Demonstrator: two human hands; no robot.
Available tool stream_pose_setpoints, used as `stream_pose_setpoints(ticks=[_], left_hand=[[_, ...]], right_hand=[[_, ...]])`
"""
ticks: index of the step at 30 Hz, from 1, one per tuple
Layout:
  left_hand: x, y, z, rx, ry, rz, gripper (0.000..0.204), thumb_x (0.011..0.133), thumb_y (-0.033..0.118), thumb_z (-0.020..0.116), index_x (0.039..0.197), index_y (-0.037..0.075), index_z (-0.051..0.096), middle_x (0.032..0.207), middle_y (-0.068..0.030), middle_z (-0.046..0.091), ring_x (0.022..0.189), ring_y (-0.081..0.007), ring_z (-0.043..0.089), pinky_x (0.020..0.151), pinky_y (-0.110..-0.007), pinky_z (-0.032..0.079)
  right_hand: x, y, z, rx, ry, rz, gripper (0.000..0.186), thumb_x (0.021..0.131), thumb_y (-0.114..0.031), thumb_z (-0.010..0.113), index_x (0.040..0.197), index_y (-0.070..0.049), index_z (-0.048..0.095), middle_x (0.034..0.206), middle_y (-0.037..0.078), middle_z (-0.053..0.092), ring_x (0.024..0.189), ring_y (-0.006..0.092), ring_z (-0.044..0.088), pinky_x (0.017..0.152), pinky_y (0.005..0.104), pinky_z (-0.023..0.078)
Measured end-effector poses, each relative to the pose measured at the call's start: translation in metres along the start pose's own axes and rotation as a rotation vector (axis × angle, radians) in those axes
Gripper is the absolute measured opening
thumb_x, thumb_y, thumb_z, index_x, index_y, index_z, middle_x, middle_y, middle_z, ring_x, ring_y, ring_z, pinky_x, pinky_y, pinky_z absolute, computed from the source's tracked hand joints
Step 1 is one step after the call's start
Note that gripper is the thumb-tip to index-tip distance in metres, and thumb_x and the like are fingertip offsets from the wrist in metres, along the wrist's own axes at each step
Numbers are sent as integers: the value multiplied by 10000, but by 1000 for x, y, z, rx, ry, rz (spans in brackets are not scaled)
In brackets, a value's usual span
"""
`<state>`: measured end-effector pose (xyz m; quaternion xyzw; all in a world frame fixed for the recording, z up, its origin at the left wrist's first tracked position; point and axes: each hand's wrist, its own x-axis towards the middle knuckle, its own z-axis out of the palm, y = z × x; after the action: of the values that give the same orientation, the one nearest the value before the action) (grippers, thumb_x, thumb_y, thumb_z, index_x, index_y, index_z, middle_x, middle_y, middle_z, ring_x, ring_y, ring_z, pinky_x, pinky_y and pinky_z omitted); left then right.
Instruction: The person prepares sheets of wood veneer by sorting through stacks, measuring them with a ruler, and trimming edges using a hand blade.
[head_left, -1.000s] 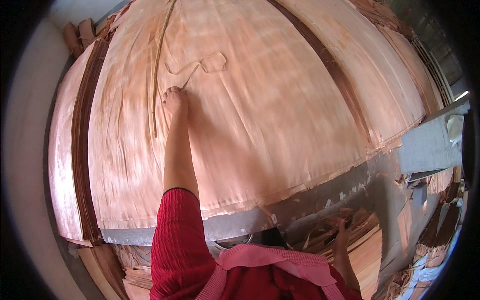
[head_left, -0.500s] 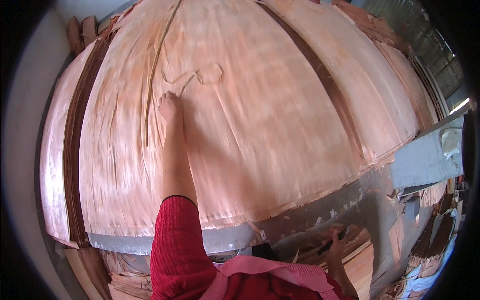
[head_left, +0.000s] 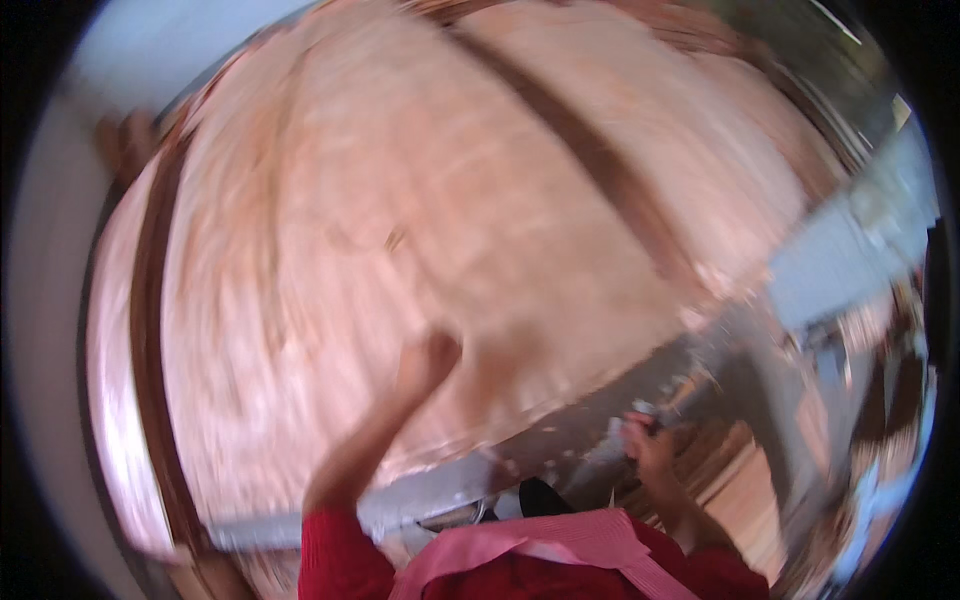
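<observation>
The picture is blurred. My left hand [head_left: 436,348] is over the front part of a large pale veneer sheet [head_left: 540,260], its fingers smeared; whether it touches the sheet or holds anything is unclear. Farther back lie a faint long thin strip [head_left: 276,250] and a curled strip [head_left: 395,240]. My right hand [head_left: 645,440] is low at the right, closed on a small dark tool [head_left: 648,418] beside the grey front edge [head_left: 630,385].
Veneer stacks with dark layered edges flank the sheet at left [head_left: 115,380] and right [head_left: 680,130]. A pale wall [head_left: 55,300] is at the far left, a grey-blue board [head_left: 840,260] at the right, and loose veneer pieces [head_left: 745,490] lie below the front edge.
My left hand has pulled back toward me and rightward from beside the strips. My right hand with the tool has risen slightly and moved left. The view has shifted and become blurred.
</observation>
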<state>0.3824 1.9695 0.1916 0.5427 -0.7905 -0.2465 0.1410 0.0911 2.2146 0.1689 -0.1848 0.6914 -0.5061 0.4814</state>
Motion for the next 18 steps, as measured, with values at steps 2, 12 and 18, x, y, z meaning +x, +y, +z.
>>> stream_pose_setpoints(ticks=[2, 12, 18], left_hand=[[-84, 39, 22, -452, -256, 43, 134, 781, 161, 538, 798, 52, 614, 728, -101, 621, 666, -191, 598, 626, -323, 469], [-180, 205, -8, -562, -68, 189, 112, 745, 21, 557, 788, 11, 455, 647, -81, 601, 483, -146, 562, 430, -273, 429], [-243, 244, -1, -940, -234, 195, 154, 750, 19, 533, 872, 19, 440, 642, -97, 567, 503, -120, 533, 415, -234, 421]], right_hand=[[-13, -56, 26, -25, -227, 7, 259, 809, -134, 550, 1061, -80, 578, 810, 24, 631, 542, 53, 464, 484, 187, 393], [-112, -57, 34, -179, -556, -504, 387, 830, -165, 542, 1196, -74, 456, 838, 65, 600, 627, 87, 524, 611, 273, 458], [-175, -19, 7, 47, -82, -675, 276, 742, -169, 623, 955, -9, 551, 741, 163, 600, 686, 134, 566, 605, 323, 442]])
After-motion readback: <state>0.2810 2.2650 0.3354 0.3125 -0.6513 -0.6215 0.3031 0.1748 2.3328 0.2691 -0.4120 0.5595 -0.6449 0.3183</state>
